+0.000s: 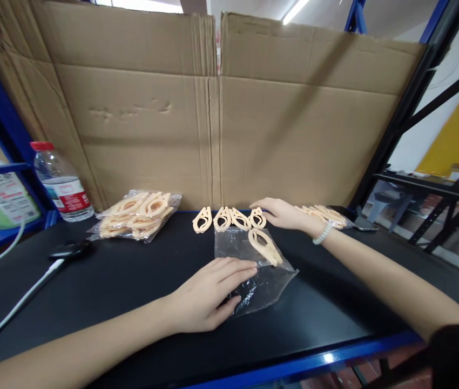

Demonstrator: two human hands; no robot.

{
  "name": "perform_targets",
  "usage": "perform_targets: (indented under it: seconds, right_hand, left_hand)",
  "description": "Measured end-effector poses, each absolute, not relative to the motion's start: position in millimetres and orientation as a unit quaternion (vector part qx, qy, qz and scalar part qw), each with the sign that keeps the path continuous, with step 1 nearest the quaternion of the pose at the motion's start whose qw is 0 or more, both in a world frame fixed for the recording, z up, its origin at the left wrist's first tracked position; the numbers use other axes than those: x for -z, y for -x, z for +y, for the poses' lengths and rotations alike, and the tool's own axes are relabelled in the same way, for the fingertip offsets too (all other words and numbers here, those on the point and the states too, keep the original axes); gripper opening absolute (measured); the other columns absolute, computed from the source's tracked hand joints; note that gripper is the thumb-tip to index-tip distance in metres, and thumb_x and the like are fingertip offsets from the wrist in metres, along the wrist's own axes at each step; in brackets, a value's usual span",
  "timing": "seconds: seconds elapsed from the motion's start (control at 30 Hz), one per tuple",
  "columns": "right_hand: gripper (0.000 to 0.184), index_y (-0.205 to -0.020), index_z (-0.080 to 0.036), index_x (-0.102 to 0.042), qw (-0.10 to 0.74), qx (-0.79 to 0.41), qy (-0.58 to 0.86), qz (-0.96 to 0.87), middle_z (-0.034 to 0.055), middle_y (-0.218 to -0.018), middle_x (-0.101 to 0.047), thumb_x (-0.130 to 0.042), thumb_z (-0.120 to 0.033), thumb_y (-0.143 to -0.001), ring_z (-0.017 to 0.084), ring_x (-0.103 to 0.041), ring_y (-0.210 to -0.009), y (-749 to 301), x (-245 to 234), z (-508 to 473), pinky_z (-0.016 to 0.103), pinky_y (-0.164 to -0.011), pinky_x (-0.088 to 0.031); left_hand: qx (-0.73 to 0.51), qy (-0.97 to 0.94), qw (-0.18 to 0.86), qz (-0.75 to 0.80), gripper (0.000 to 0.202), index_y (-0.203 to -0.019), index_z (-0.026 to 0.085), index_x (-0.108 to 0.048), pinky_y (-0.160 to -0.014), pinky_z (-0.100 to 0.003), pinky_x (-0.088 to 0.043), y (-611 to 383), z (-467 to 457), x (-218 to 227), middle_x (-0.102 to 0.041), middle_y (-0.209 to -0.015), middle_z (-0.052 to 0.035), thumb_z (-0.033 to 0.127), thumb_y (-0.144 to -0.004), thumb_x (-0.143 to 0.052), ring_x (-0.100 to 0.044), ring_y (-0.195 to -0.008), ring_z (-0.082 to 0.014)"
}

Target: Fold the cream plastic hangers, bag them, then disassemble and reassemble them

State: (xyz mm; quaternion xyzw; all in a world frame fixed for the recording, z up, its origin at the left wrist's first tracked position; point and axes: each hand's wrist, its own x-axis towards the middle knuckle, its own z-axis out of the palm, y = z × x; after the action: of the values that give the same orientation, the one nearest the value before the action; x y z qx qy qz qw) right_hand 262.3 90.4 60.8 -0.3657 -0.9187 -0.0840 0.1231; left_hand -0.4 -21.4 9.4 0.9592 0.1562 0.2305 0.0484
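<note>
My left hand [209, 292] lies on a clear plastic bag [254, 294], its fingers stretched out flat over the film. On the upper part of the bag rests one peach-coloured folded hanger [265, 247], a looped plastic piece, tilted to the right. Behind the bag, several like pieces stand in a row by the cardboard, with another folded hanger [202, 220] at the left end. My right hand [280, 213] reaches to the right end of that row. Its fingers close around the top and side of the rightmost folded hanger [257, 218]; the fingertips are partly hidden.
A bagged stack of hangers [136, 215] lies at the left, with more bagged hangers [324, 215] behind my right wrist. A water bottle [65, 186], a black device [69, 250] with a white cable, and a phone [365, 224] sit on the black table. Cardboard [152, 119] walls the back.
</note>
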Motion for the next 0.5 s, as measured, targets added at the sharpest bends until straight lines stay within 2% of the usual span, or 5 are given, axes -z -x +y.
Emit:
perform_targets:
  seconds: [0.1, 0.17, 0.3, 0.4, 0.5]
  right_hand:
    - [0.065, -0.137, -0.016, -0.048, 0.056, 0.086, 0.380, -0.919, 0.0124, -0.144, -0.049, -0.046, 0.005, -0.075, 0.025, -0.041, -0.133, -269, -41, 132, 0.040, -0.102, -0.039]
    - [0.071, -0.138, -0.016, -0.046, 0.025, 0.091, 0.392, -0.915, 0.0139, -0.145, -0.047, -0.047, 0.007, -0.071, 0.026, -0.038, -0.134, -270, -32, 144, 0.040, -0.100, -0.038]
    - [0.043, -0.114, -0.012, -0.063, -0.020, 0.099, 0.428, -0.898, 0.0178, -0.119, -0.062, -0.056, -0.003, -0.073, 0.028, -0.052, -0.118, -280, -37, 143, 0.038, -0.090, -0.041]
    - [0.029, -0.097, -0.013, -0.067, -0.047, 0.085, 0.460, -0.883, 0.0125, -0.098, -0.067, -0.062, -0.007, -0.069, 0.023, -0.062, -0.089, -301, -47, 129, 0.031, -0.074, -0.044]
    - [0.020, -0.095, -0.014, -0.067, -0.041, 0.078, 0.486, -0.869, 0.0080, -0.086, -0.067, -0.052, -0.011, -0.081, 0.017, -0.061, -0.069, -326, -53, 107, 0.027, -0.064, -0.043]
  left_hand:
    - [-0.234, -0.959, 0.045, 0.150, 0.056, -0.140, 0.022, -0.037, -0.104, -0.043, -0.044, 1, -22, -11, -0.054, -0.137, -0.0115, 0.010, -0.087, -0.049, -0.051, -0.124, -0.0244]
    - [-0.232, -0.960, 0.043, 0.152, 0.056, -0.140, 0.022, -0.037, -0.103, -0.043, -0.045, 1, -23, -12, -0.054, -0.137, -0.0117, 0.010, -0.086, -0.048, -0.052, -0.124, -0.0246]
    - [-0.228, -0.960, 0.039, 0.157, 0.057, -0.141, 0.022, -0.035, -0.101, -0.043, -0.046, 3, -24, -12, -0.053, -0.138, -0.0120, 0.010, -0.086, -0.049, -0.053, -0.122, -0.0253]
    - [-0.224, -0.961, 0.037, 0.156, 0.056, -0.140, 0.021, -0.035, -0.102, -0.043, -0.046, 3, -24, -12, -0.053, -0.138, -0.0119, 0.009, -0.087, -0.049, -0.052, -0.123, -0.0252]
    - [-0.222, -0.962, 0.040, 0.156, 0.055, -0.140, 0.021, -0.036, -0.102, -0.043, -0.046, 3, -24, -12, -0.053, -0.138, -0.0116, 0.009, -0.087, -0.048, -0.051, -0.124, -0.0246]
